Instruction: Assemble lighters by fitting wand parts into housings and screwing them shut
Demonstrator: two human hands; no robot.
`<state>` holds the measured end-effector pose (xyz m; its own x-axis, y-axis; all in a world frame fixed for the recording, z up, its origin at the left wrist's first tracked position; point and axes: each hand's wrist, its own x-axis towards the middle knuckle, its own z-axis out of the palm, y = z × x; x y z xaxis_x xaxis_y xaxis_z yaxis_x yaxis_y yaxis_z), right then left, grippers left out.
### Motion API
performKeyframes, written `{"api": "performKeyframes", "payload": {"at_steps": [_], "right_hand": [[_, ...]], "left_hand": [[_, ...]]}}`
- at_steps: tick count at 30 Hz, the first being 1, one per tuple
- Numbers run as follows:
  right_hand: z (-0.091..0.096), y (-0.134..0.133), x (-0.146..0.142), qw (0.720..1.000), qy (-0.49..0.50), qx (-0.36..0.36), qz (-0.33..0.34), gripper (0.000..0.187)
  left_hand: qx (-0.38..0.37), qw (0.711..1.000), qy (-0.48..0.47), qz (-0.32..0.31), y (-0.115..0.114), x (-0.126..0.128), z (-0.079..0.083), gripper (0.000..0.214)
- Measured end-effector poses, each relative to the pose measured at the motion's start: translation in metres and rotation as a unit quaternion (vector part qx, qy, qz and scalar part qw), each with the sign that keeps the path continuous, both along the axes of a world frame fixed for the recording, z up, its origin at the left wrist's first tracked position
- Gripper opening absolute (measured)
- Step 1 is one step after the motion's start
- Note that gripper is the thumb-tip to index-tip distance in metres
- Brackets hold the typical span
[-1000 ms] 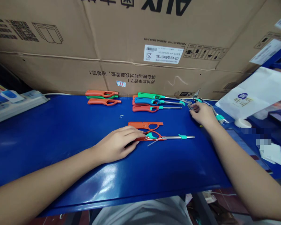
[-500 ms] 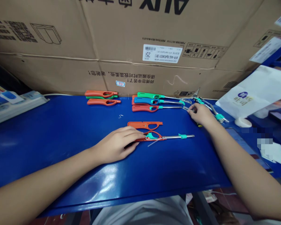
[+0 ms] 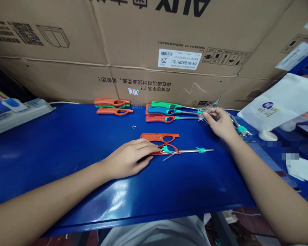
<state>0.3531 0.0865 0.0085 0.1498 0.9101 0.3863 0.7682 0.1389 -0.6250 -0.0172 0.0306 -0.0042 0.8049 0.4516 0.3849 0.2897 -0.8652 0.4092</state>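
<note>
My left hand (image 3: 133, 157) is closed round the handle of an opened orange gas lighter (image 3: 173, 149), pressing it to the blue table. Its teal trigger, a thin tube and the metal barrel with a teal collar (image 3: 201, 150) show; my fingers hide the handle's rear. Just behind lies the loose orange half-shell (image 3: 159, 137). At the back right my right hand (image 3: 219, 123) pinches a small clear plastic part (image 3: 207, 114), partly covered by the fingers. It hovers by the barrel tips of several lighters, among them a blue one (image 3: 156, 109) and a red one (image 3: 159, 119).
More orange and green shells (image 3: 113, 111) are stacked at the back left, near a power strip (image 3: 28, 111). Tiny white bits (image 3: 133, 127) lie mid-table. A cardboard box (image 3: 133, 41) walls the back. A white paper bag (image 3: 279, 102) and a phone-like slab (image 3: 272, 164) are on the right.
My right hand has shifted slightly up and left, lifting the clear part and turning it among the barrel tips. The left hand stays on the orange lighter.
</note>
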Motion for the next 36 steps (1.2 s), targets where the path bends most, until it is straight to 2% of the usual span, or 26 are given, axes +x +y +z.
{"api": "performKeyframes", "payload": {"at_steps": [3,5,6,9,11,13,15,18,20,23,28,33,36], "right_hand": [[0.005,-0.011,-0.021,0.995,0.065,-0.035,0.066,0.028],[0.009,-0.023,-0.038,0.970,0.177,-0.075,0.149,0.034],[0.011,-0.029,-0.047,0.958,0.202,-0.094,0.182,0.035],[0.014,-0.050,-0.075,0.943,0.156,-0.118,0.269,0.029],[0.013,-0.063,-0.090,0.944,0.069,-0.077,0.312,0.020],[0.010,-0.073,-0.101,0.932,0.009,-0.001,0.362,0.013],[0.006,-0.080,-0.108,0.916,-0.013,0.043,0.398,0.010],[0.002,-0.083,-0.111,0.908,-0.007,0.055,0.414,0.011],[0.001,-0.082,-0.111,0.910,-0.005,0.062,0.409,0.012],[0.001,-0.079,-0.107,0.909,-0.023,0.089,0.407,0.012],[0.003,-0.076,-0.103,0.894,-0.084,0.127,0.422,0.014],[0.006,-0.077,-0.102,0.889,-0.122,0.110,0.428,0.016],[0.006,-0.077,-0.101,0.898,-0.125,0.084,0.413,0.029]], "left_hand": [[-0.007,1.000,-0.002,-0.002,-0.001,0.000,-0.001,0.031],[-0.012,1.000,-0.018,0.014,-0.003,0.002,-0.001,0.030],[-0.016,0.999,-0.034,0.034,-0.005,0.004,-0.001,0.030],[-0.045,0.987,-0.095,0.119,-0.013,0.011,0.000,0.040],[-0.074,0.978,-0.124,0.149,-0.018,0.015,0.001,0.048],[-0.089,0.975,-0.140,0.146,-0.022,0.018,0.001,0.050],[-0.087,0.978,-0.144,0.122,-0.024,0.019,0.000,0.045],[-0.078,0.984,-0.142,0.074,-0.023,0.019,-0.002,0.029],[-0.067,0.984,-0.151,0.063,-0.022,0.019,-0.003,0.023],[-0.055,0.980,-0.171,0.084,-0.021,0.018,-0.001,0.021],[-0.077,0.977,-0.168,0.108,-0.024,0.019,0.003,0.023],[-0.088,0.983,-0.140,0.083,-0.024,0.019,0.004,0.022],[-0.094,0.980,-0.143,0.103,-0.021,0.016,0.003,0.020]]}}
